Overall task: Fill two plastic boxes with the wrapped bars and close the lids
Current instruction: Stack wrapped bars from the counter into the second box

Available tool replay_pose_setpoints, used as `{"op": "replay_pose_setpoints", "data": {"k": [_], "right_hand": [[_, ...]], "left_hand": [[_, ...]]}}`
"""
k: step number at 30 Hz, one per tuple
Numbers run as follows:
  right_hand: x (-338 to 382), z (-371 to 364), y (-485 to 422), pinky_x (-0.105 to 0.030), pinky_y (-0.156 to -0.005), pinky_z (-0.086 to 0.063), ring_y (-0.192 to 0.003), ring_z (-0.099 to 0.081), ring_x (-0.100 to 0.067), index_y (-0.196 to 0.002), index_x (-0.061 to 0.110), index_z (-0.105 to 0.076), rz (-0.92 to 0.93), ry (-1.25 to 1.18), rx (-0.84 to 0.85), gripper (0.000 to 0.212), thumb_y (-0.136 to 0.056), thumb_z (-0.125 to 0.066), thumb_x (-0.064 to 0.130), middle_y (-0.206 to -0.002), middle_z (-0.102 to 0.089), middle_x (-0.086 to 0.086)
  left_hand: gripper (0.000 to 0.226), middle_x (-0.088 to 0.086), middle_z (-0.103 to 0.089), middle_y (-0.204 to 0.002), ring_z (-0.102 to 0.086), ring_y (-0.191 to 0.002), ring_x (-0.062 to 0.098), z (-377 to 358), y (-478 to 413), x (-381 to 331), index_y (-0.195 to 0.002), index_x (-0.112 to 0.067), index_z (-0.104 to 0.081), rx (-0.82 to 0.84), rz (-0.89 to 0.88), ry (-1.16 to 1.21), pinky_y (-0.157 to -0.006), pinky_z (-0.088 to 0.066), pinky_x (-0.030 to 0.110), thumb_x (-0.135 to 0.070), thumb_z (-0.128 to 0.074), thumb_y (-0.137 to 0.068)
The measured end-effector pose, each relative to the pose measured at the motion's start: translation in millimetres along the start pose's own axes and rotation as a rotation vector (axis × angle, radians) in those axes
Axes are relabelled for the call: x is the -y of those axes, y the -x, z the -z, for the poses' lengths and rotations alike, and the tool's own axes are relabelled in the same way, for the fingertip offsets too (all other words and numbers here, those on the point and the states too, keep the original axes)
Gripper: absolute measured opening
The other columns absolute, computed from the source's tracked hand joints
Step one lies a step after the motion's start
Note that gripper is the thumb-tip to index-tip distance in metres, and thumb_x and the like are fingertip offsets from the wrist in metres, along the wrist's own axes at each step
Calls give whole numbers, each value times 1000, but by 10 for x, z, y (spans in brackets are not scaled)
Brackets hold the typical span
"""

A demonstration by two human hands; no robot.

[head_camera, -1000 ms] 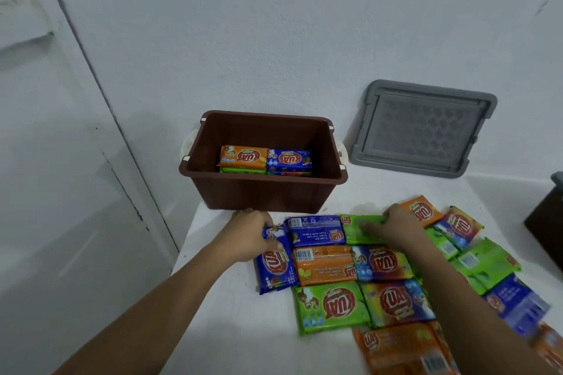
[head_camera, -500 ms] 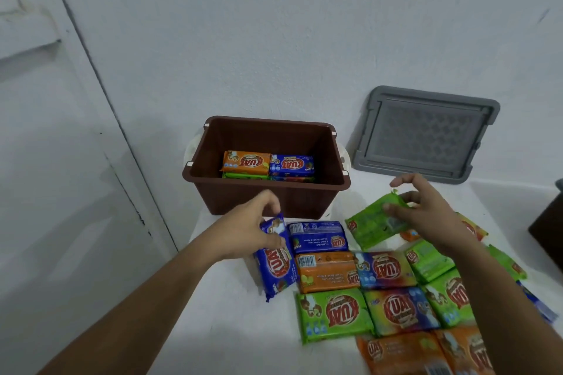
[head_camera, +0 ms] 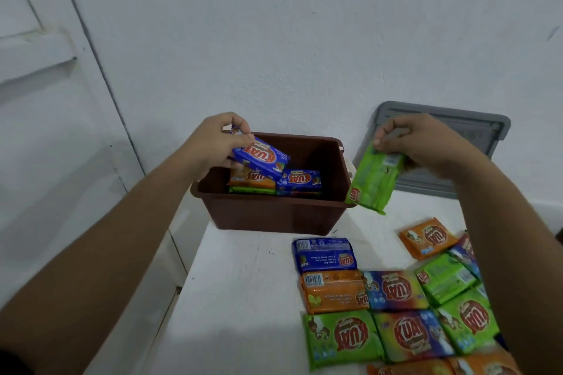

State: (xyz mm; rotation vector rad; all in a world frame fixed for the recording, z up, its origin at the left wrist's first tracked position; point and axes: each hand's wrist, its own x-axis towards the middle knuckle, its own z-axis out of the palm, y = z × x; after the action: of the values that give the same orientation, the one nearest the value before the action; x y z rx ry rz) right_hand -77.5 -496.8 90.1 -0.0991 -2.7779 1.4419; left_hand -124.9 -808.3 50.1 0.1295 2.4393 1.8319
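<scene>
A brown plastic box stands open at the table's back left, with orange, blue and green wrapped bars lying on its floor. My left hand holds a blue bar tilted over the box's left side. My right hand pinches the top of a green bar, which hangs just outside the box's right rim. Several more bars in blue, orange and green lie on the white table in front of the box.
A grey lid leans against the wall behind my right hand. The white table ends in an edge at the left, beside a pale door. A dark object shows at the far right edge.
Both hands have lifted their bars off the table and carried them back: the blue bar is now over the box, the green bar hangs at its right rim.
</scene>
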Motion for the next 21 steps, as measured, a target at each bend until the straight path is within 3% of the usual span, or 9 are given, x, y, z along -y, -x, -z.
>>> {"op": "replay_pose_setpoints", "data": {"k": [4,8,12,15,17,19,21], "right_hand": [[158,-209,-325,-35,-53,-59,-63,-63,-21,-76,13,-61,-24,-61,-12,14,-86,-64,4,-77,-62,-10],[135,-709,-659,-30,-41,-56,-67,-59,-21,-72,11,-56,-121,-212,-6,21,-89,-59,0,-83,-56,-11],[-33,-1220,-951,-48,-63,-60,-89,-63,-33,-63,16,-59,-183,-150,-184,27,-86,-59,2,-92,-60,-14],[-99,-1411,-1016,-39,-82,-55,-100,-62,-35,-81,9,-71,-171,-16,-245,20,-86,-53,0,-98,-66,-18],[-145,-1475,-1038,-33,-85,-51,-104,-61,-33,-99,4,-70,-190,-8,-267,23,-88,-51,0,-109,-67,-18],[-205,-1519,-1055,-35,-86,-52,-103,-61,-34,-103,-1,-68,-209,-19,-281,24,-86,-52,-1,-110,-67,-20],[-254,-1564,-1073,-33,-77,-51,-100,-62,-33,-103,-4,-66,-243,8,-240,25,-80,-60,2,-105,-66,-20]], "left_hand": [[9,10,-58,-113,-60,-105,25,-50,-360,144,-87,-16,-56,-61,65,-51,-48,-56,23,-20,-64,-89],[11,13,-58,-118,-62,-103,28,-189,-625,355,-82,-14,-57,-107,91,-130,-58,-57,31,-16,-64,-90],[10,12,-62,-108,-63,-88,26,-325,-732,569,-83,-14,-58,-170,77,-228,-52,-55,33,-19,-64,-90],[10,9,-60,-100,-60,-76,24,-385,-744,663,-88,-13,-57,-211,98,-234,-61,-58,40,-22,-62,-91],[13,7,-59,-100,-58,-80,22,-397,-763,691,-91,-13,-56,-210,96,-244,-57,-53,34,-23,-64,-90],[27,7,-58,-100,-57,-82,22,-402,-769,719,-92,-12,-54,-177,86,-274,-56,-47,29,-23,-75,-80],[41,9,-54,-107,-56,-86,23,-401,-765,746,-93,-15,-51,-136,84,-352,-59,-44,27,-21,-84,-70]]}}
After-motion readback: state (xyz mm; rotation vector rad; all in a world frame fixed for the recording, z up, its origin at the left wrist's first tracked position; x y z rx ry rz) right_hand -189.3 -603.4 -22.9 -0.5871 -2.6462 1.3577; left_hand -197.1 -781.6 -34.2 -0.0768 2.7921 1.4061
